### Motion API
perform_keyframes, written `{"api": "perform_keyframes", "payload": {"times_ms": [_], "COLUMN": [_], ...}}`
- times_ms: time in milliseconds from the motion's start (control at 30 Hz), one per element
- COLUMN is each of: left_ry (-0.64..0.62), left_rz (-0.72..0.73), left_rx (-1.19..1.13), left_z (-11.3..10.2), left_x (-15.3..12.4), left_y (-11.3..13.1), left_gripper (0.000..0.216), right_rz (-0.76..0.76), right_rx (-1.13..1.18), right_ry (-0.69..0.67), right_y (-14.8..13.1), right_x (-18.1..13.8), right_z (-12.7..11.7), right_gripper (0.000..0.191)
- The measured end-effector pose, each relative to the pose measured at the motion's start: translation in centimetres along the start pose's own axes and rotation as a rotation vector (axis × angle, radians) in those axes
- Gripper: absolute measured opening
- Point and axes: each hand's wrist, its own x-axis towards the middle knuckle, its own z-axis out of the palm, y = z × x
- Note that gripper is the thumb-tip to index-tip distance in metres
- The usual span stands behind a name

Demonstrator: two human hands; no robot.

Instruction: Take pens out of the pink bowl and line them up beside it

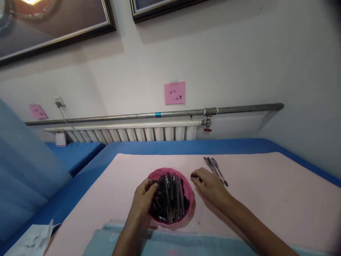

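A round pink basket holds a heap of clear-barrelled pens and small black pieces that look like pen caps. Over its left rim, my left hand is closed in a pinch, with something small and dark at the fingertips that I cannot make out. My right hand is just right of the basket, thumb and fingers pinched together. A dark bit shows at its fingertips, too small to name. Beyond that hand, several capped pens lie side by side, partly hidden by it.
A pink sheet covers the blue bed-like surface. Light blue cloth lies along the near edge. Behind are a white radiator, a pipe with a red valve and the wall. A blue curtain hangs left, near a plastic bag.
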Motion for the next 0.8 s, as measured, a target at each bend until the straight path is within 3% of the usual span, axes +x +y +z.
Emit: {"api": "perform_keyframes", "payload": {"times_ms": [67,133,267,400,600,800], "left_ry": [0.0,-0.009,-0.048,-0.098,-0.093,-0.1], "left_rz": [0.055,0.133,0.262,0.286,0.281,0.317], "left_rx": [0.116,0.274,0.652,0.882,0.974,0.894], "left_z": [0.2,0.5,1.5,2.2,2.1,2.1], "left_x": [0.0,-0.1,-0.4,-0.8,-1.1,-0.9], "left_y": [-0.1,-0.2,-0.4,-0.6,-0.7,-1.0], "left_gripper": [0.013,0.01,0.005,0.006,0.009,0.008], "right_rz": [-0.142,-0.177,-0.116,-0.066,-0.012,0.026], "right_rx": [0.048,0.043,-0.026,-0.051,0.005,0.113], "right_ry": [0.002,-0.004,-0.052,-0.059,-0.075,-0.083], "right_y": [-1.4,-2.3,-2.6,-2.6,-2.7,-2.5], "right_x": [-0.7,-1.4,-2.1,-2.0,-1.8,-1.8], "right_z": [1.0,1.9,3.3,4.0,4.1,4.6], "right_gripper": [0.02,0.02,0.029,0.031,0.027,0.015]}}
